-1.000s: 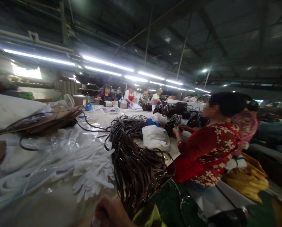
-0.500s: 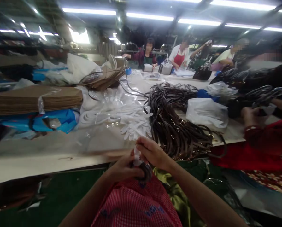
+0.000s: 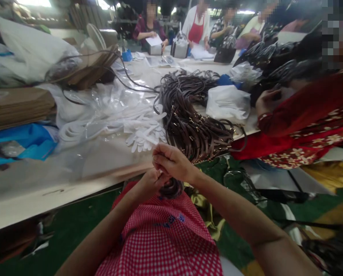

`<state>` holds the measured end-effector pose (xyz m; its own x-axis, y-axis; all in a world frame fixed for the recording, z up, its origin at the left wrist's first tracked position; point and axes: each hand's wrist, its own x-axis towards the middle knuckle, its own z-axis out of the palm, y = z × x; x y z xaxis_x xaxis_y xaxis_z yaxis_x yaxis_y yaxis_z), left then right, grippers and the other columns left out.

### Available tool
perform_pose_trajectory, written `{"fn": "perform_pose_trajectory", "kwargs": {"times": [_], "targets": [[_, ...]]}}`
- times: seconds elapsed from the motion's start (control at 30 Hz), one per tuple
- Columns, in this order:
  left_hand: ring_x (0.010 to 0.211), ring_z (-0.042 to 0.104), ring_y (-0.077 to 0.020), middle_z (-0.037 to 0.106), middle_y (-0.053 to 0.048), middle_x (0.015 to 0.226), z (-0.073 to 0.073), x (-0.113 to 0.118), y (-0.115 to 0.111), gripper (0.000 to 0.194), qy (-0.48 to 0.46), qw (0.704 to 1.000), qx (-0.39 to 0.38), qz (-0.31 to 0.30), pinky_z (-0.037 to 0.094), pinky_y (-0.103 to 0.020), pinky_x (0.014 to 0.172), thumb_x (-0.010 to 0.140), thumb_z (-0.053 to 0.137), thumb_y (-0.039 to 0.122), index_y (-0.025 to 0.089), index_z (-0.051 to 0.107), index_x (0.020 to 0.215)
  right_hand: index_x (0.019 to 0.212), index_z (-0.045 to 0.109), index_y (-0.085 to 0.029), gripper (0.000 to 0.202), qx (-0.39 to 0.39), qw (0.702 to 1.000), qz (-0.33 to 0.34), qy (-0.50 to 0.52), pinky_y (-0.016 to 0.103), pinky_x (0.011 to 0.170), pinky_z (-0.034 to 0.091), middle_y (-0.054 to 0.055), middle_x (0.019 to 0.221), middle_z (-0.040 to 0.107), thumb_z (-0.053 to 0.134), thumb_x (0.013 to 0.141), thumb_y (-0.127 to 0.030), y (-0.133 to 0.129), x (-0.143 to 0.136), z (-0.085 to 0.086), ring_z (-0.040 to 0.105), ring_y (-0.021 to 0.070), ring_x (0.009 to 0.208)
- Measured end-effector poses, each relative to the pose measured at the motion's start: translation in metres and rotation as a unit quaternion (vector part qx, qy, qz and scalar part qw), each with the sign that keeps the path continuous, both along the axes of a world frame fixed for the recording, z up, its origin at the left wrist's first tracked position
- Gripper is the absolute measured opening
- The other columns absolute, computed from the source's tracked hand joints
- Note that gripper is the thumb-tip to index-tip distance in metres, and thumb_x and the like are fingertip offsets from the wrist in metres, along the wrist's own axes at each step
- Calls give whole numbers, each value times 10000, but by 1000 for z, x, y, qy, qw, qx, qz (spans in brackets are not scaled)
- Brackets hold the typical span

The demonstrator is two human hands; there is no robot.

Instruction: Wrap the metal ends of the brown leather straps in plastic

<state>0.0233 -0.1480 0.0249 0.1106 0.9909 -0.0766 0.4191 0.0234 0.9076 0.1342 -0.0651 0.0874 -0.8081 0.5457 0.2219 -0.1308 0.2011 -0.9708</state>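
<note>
A dark strap coiled into a small bundle (image 3: 172,188) is gripped in my left hand (image 3: 150,181), just in front of my checked apron. My right hand (image 3: 170,160) is closed directly above, its fingertips meeting those of the left. Whatever its fingers pinch is hidden from view. Just beyond my hands, on the table, lie white strips with fringed ends (image 3: 145,132). To their right a big heap of dark brown straps (image 3: 185,122) with gold-coloured metal fittings reaches the table's near edge.
Brown sheets (image 3: 18,107) are stacked at the left above a blue plastic bag (image 3: 30,143). A white package (image 3: 228,101) lies behind the straps. Close on the right works a person in a red floral sleeve (image 3: 298,103); several others work across the table (image 3: 102,161).
My view has tilted down and turned right. The white strip visible at the coiled strap before is now covered by my hands. My right hand has closed in over the left.
</note>
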Motion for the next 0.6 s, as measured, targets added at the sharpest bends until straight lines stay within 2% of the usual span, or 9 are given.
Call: {"fn": "perform_pose_trajectory", "kwargs": {"times": [0.07, 0.17, 0.27, 0.33, 0.43, 0.53, 0.6], "targets": [[751, 526, -156, 604, -21, 799, -2, 13, 8, 409, -37, 998, 6, -43, 466, -273, 721, 965, 385, 435, 126, 645, 895, 759, 505, -199, 137, -13, 999, 12, -29, 164, 450, 313, -65, 598, 508, 497, 893, -220, 7, 25, 2, 391, 45, 467], [961, 575, -193, 643, -65, 1058, -4, 29, 13, 347, -75, 990, 43, -112, 480, -324, 904, 952, 475, 392, 152, 619, 1157, 789, 520, -199, 159, -56, 996, -18, -65, 170, 422, 293, -60, 610, 527, 523, 907, -305, 16, 72, -2, 397, 46, 447], [1189, 529, -231, 588, -109, 1301, -11, 29, 15, 530, -58, 993, 60, -78, 385, -412, 1083, 913, 558, 317, 190, 440, 1415, 794, 521, -207, 217, -122, 985, -100, -75, 193, 414, 309, -43, 627, 582, 575, 879, -398, 21, 117, -26, 446, 66, 433], [1234, 520, -240, 587, -117, 1337, -20, 19, 15, 531, -37, 998, 40, -33, 356, -445, 1116, 912, 544, 304, 192, 439, 1421, 781, 528, -209, 254, -159, 970, -158, -91, 208, 423, 327, -38, 619, 596, 620, 839, -439, 25, 140, -54, 469, 81, 434], [1127, 608, -245, 671, -112, 1222, -34, -6, 11, 412, -14, 1000, -25, -2, 430, -448, 1057, 917, 498, 349, 167, 586, 1276, 738, 536, -205, 267, -185, 947, -231, -129, 218, 435, 344, -43, 595, 594, 651, 794, -439, 31, 164, -110, 469, 85, 435], [969, 675, -240, 735, -95, 1039, -50, -35, -2, 420, -5, 995, -91, 41, 505, -416, 958, 911, 483, 426, 155, 644, 1189, 712, 545, -197, 208, -204, 926, -274, -160, 219, 439, 369, -53, 549, 570, 650, 802, -352, 39, 177, -170, 484, 93, 440], [950, 687, -249, 748, -90, 992, -62, -54, -15, 454, 1, 989, -119, 86, 512, -406, 950, 889, 512, 483, 160, 659, 1171, 710, 545, -185, 188, -223, 909, -301, -182, 215, 447, 395, -58, 539, 556, 631, 845, -284, 46, 183, -208, 500, 94, 448]]}}
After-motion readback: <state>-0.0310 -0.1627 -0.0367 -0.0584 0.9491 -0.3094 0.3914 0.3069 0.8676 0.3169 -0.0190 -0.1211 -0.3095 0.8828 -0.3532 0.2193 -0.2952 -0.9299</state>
